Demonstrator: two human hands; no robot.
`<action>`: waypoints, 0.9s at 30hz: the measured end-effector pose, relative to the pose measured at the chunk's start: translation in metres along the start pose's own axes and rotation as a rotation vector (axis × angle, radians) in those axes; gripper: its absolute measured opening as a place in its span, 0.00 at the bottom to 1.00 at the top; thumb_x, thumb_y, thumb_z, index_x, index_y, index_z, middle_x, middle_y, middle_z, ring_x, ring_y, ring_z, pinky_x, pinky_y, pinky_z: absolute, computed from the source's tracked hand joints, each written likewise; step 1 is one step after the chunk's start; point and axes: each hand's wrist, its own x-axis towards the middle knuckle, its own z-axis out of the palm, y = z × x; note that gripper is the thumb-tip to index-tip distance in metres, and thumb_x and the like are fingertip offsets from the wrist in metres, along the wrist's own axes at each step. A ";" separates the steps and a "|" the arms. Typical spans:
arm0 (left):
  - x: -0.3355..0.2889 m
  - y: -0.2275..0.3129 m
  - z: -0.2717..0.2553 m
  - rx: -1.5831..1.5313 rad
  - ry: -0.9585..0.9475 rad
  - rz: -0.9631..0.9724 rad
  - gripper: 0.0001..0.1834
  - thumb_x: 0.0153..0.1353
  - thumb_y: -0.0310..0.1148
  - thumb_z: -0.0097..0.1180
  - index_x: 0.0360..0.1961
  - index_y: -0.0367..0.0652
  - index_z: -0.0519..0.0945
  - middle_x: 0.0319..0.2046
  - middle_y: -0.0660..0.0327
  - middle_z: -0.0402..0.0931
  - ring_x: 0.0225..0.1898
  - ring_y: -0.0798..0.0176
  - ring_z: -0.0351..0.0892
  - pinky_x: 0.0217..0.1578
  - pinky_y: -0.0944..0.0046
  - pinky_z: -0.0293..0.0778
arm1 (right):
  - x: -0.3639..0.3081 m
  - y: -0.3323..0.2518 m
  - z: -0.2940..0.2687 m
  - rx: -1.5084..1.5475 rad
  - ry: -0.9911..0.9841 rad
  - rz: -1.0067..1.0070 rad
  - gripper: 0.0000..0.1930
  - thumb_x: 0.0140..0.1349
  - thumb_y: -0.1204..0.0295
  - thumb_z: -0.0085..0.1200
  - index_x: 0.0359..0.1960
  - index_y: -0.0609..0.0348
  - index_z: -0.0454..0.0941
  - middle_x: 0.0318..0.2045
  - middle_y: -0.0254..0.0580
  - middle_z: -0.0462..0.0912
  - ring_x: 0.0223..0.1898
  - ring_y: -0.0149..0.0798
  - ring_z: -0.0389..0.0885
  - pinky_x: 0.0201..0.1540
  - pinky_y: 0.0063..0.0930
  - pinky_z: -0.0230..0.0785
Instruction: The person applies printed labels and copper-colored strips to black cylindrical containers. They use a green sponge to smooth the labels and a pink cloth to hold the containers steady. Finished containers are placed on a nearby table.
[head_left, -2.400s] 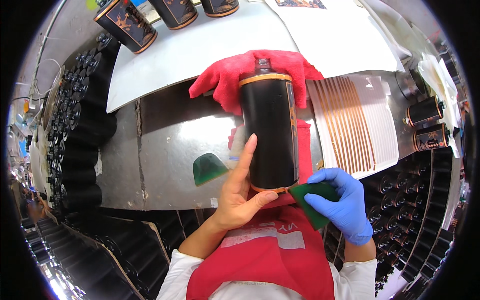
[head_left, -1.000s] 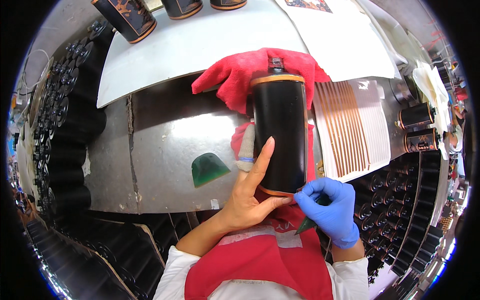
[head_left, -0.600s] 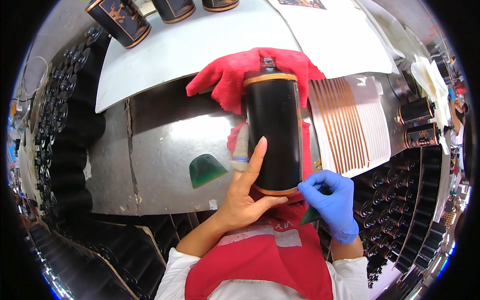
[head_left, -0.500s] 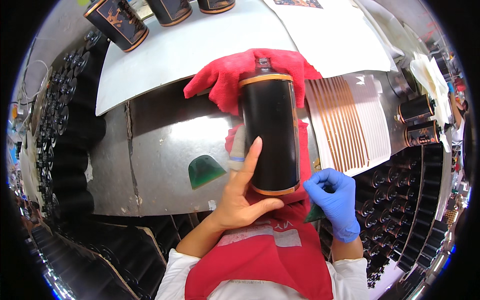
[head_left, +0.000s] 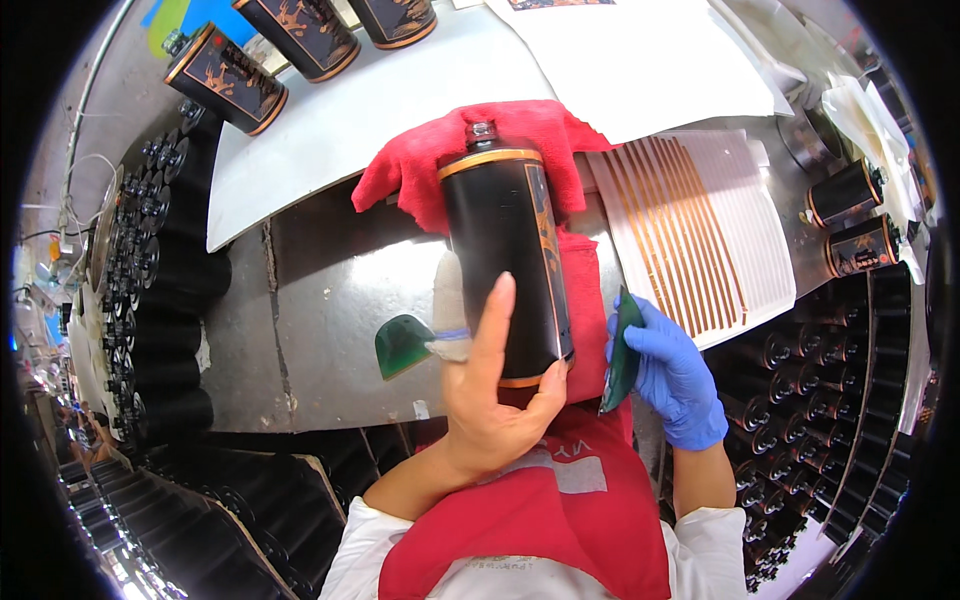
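Note:
A black cylindrical bottle (head_left: 500,250) with orange bands and a clear glass neck lies on a red cloth (head_left: 400,178), its neck pointing away from me. My left hand (head_left: 487,385) grips its near left side, thumb at the base. A pale finger sleeve with a blue band covers one finger. A decorated panel edge shows along the bottle's right side. Just right of the bottle, my right hand (head_left: 665,375), in a blue glove, holds a dark green scraper (head_left: 623,352) upright, apart from the bottle. Another green scraper (head_left: 405,346) rests on the metal table at the left.
Several decorated black bottles (head_left: 228,80) stand on a white board (head_left: 300,150) at the back left. A sheet of gold strips (head_left: 690,230) lies right of the bottle. Racked black bottles (head_left: 155,270) line the left, with more (head_left: 790,400) at the lower right.
The bottle has turned on its axis, so the decorated panel edge shows at its right, and it sits further left. My right hand has raised the green scraper upright.

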 end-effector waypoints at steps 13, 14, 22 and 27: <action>0.000 -0.027 -0.007 0.445 -0.141 0.266 0.47 0.36 0.26 0.74 0.61 0.35 0.64 0.54 0.41 0.67 0.53 0.43 0.71 0.53 0.54 0.67 | -0.032 0.038 0.027 -1.027 0.128 -0.661 0.19 0.56 0.76 0.56 0.50 0.60 0.68 0.40 0.47 0.78 0.40 0.38 0.80 0.44 0.27 0.71; -0.002 -0.029 -0.009 0.442 -0.132 0.268 0.48 0.36 0.25 0.74 0.61 0.34 0.63 0.53 0.42 0.68 0.51 0.44 0.73 0.51 0.55 0.68 | -0.027 0.040 0.014 -1.004 0.184 -0.678 0.18 0.56 0.77 0.55 0.49 0.60 0.68 0.39 0.46 0.78 0.39 0.36 0.80 0.43 0.27 0.71; -0.016 -0.041 -0.012 0.504 -0.072 0.251 0.49 0.42 0.34 0.72 0.62 0.25 0.57 0.53 0.35 0.66 0.49 0.36 0.73 0.46 0.54 0.72 | -0.044 0.039 0.039 -1.038 0.072 -0.729 0.20 0.56 0.75 0.57 0.51 0.58 0.69 0.40 0.44 0.78 0.39 0.33 0.79 0.43 0.25 0.72; -0.030 -0.052 -0.022 0.405 -0.109 0.130 0.41 0.54 0.28 0.58 0.63 0.20 0.50 0.49 0.40 0.73 0.48 0.44 0.77 0.50 0.58 0.70 | -0.030 0.045 0.020 -0.926 0.177 -0.569 0.19 0.57 0.74 0.57 0.50 0.57 0.68 0.41 0.43 0.77 0.41 0.32 0.78 0.44 0.24 0.71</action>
